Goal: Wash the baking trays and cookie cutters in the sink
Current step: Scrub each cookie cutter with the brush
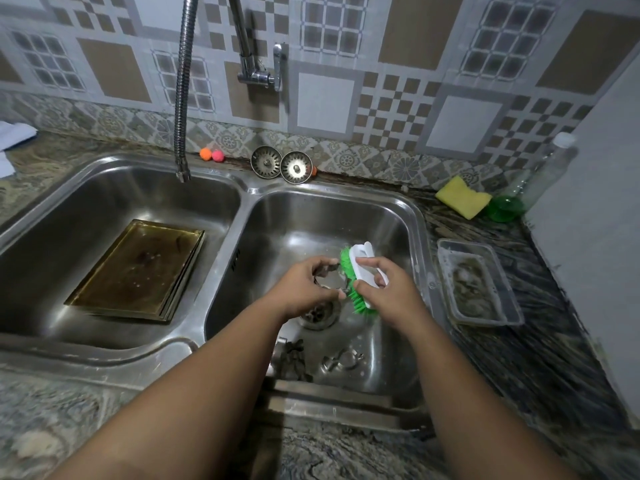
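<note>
Our left hand [304, 289] pinches a metal cookie cutter [330, 278]; our right hand [384, 289] presses the green scrub brush [356, 282] against its right side

Stack of brassy rectangular metal baking trays [138, 271] lies flat in left basin, 9 o'clock. 2 grey metal cookie cutters [341, 360] on right basin floor, 6 o'clock; another small metal cutter [329, 277] held centre.

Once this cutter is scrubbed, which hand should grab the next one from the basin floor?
Probably the left hand: it holds only the cutter, while the right hand grips the brush. The loose cutters lie below both.
</note>
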